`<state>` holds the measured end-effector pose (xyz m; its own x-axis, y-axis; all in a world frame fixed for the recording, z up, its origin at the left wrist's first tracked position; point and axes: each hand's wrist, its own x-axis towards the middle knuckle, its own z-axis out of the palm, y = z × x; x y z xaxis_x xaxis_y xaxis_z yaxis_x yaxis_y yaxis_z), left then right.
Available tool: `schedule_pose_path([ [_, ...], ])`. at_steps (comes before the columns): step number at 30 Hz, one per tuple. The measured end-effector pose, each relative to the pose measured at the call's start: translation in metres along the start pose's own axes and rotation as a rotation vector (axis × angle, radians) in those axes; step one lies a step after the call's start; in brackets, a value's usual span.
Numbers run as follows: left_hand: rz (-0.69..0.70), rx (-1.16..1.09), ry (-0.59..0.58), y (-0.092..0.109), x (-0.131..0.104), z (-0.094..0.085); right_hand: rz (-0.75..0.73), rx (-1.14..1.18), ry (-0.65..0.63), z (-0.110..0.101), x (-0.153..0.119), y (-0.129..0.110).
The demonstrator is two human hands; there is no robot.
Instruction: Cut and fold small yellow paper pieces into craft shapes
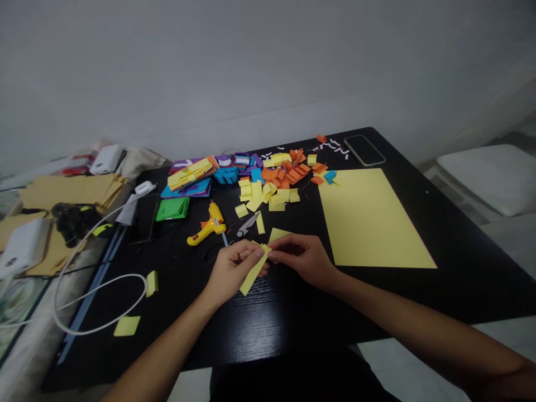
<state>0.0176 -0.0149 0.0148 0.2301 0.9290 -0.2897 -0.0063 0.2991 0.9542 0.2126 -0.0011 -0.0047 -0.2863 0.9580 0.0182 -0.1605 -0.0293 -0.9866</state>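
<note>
A narrow yellow paper strip point(252, 277) is held between my two hands above the black table. My left hand point(234, 267) pinches it between thumb and fingers, with its lower end hanging free. The fingertips of my right hand point(307, 258) close on the upper end of that strip. Just behind my right hand lies another yellow paper piece point(278, 234). Scissors point(248, 224) rest beyond my left hand, their handles partly hidden. A yellow glue gun point(209, 224) lies to their left, with a glue stick showing at its side.
Folded yellow pieces point(262, 192) and orange pieces point(288, 170) are heaped at the back. A large yellow sheet point(374, 218) lies at right, a phone point(364, 151) behind it. Green paper point(173, 209) and a looped white cable point(104, 326) are at left. A white stool point(489, 176) stands right.
</note>
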Motion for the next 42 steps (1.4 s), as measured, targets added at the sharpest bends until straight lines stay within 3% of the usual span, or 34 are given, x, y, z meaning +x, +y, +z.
schedule_pose_path([
  [18,0.031,-0.004,-0.024,0.0049,-0.0026,0.0033,-0.236,-0.237,0.011,-0.0039,0.0005,0.0020],
  [27,0.084,0.036,-0.051,0.0038,0.0002,0.0011,-0.268,-0.256,-0.017,-0.0057,0.0007,0.0025],
  [36,0.180,0.133,-0.033,0.0032,0.0014,0.0002,-0.243,-0.240,-0.019,-0.0053,0.0009,0.0030],
  [42,0.203,0.194,0.038,0.0001,0.0013,-0.0008,-0.045,-0.106,-0.040,-0.0018,0.0009,0.0005],
])
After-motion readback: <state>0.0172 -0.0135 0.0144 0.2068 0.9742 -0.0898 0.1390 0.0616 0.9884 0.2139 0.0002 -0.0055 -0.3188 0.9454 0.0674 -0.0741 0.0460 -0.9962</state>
